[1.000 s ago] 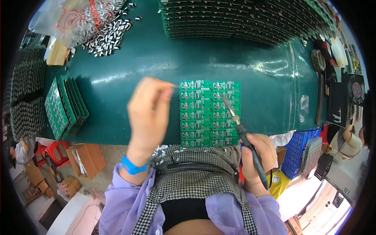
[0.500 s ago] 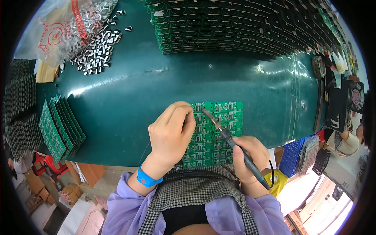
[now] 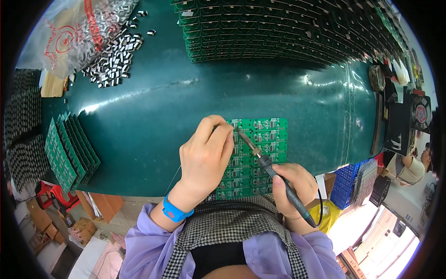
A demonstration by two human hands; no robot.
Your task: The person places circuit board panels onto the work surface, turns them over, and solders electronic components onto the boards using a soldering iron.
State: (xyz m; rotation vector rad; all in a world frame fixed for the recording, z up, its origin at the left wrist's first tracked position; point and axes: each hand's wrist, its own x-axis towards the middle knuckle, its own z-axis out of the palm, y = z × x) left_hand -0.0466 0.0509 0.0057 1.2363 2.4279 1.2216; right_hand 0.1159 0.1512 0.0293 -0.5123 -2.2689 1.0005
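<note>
A green printed circuit board panel [image 3: 269, 136], with rows of repeated small circuits, lies at the table's near edge in front of me. My right hand [image 3: 297, 186] is closed round the dark handle of a soldering iron [image 3: 267, 163]. Its metal tip points up and left, onto or just above the panel's upper left part. Beside that tip, the fingers of my left hand [image 3: 204, 151] are pinched together over the panel's left edge. A thin solder wire [image 3: 173, 180] trails below this hand; its end at the fingertips is hidden. A blue band circles my left wrist.
Several upright panels [image 3: 69, 151] stand at the left. Small black-and-silver components [image 3: 114, 65] are heaped beside a clear plastic bag [image 3: 65, 42] at the far left. Tall rows of boards [image 3: 278, 35] fill the back. A black fan [image 3: 420, 114] stands at the right.
The iron's tip has shifted slightly left and nearer me on the panel. My left fingertips have moved slightly right, still pinched. The whole view has shifted a little.
</note>
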